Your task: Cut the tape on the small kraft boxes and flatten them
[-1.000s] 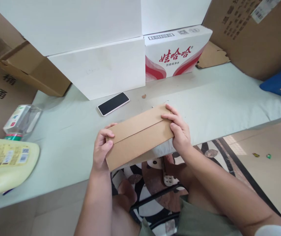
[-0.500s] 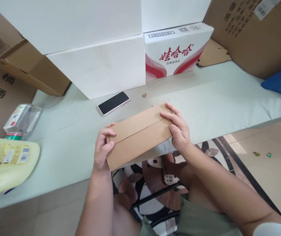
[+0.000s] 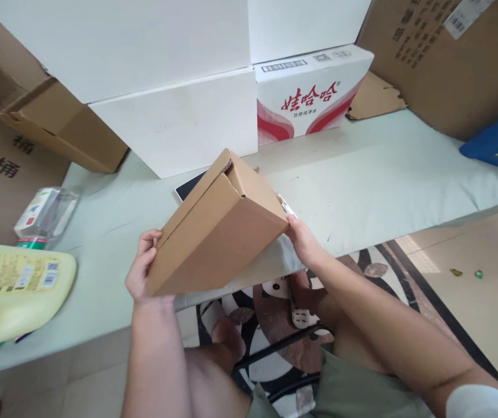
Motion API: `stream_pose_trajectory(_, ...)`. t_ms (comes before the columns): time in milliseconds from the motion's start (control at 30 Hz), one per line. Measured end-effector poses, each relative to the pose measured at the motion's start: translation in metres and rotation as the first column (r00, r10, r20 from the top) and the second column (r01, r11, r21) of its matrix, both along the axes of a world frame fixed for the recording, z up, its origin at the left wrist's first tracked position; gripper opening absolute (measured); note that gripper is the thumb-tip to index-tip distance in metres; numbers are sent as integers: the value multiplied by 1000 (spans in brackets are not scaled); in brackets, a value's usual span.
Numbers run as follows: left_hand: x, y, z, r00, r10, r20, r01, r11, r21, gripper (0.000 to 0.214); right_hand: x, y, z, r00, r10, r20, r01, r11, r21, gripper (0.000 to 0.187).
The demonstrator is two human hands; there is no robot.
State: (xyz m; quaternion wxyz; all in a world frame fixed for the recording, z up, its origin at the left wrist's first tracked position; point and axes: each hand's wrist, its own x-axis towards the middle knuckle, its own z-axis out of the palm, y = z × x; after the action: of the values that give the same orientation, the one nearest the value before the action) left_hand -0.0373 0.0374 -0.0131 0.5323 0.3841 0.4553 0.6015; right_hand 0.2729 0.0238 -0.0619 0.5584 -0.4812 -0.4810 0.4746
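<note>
A brown cardboard box (image 3: 218, 238) is tilted in the air above the near edge of the table, with a narrow gap along the flap at its upper end. My left hand (image 3: 144, 270) grips its lower left end, fingers wrapped over the edge. At the box's right corner, my right hand (image 3: 303, 241) pinches the edge; most of its fingers are hidden behind the box. A small white thing (image 3: 288, 206) peeks out beside the right fingertips, its kind unclear. Behind the box lies a phone (image 3: 187, 187) with a dark screen, mostly covered from view.
White cartons (image 3: 179, 125) and a red-and-white carton (image 3: 312, 101) stand at the back of the cloth-covered table (image 3: 383, 157). On the left are a clear bottle (image 3: 46, 215) and a yellow jug (image 3: 22, 296). A blue container (image 3: 497, 139) sits at the right edge.
The box has turned and tilted, showing its end and another side. My left hand has moved left and slightly down; my right hand has shifted from the top edge to a lower corner.
</note>
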Motion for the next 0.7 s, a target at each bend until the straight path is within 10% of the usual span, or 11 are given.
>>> stream_pose_trajectory(200,15,-4,1,999,12,-39,-12,1000,-13,44,-15,1,-11,980,9,-198,-11,1000,-12,88)
stream_pose_trajectory(433,15,1,-6,987,121,-105,-108,987,120,33,-16,-4,-16,982,-82,-170,88,996,27,96)
stream_pose_trajectory(700,19,0,-27,989,-15,-148,23,998,54,34,-21,-5,-4,995,99,-29,-96,990,104,88)
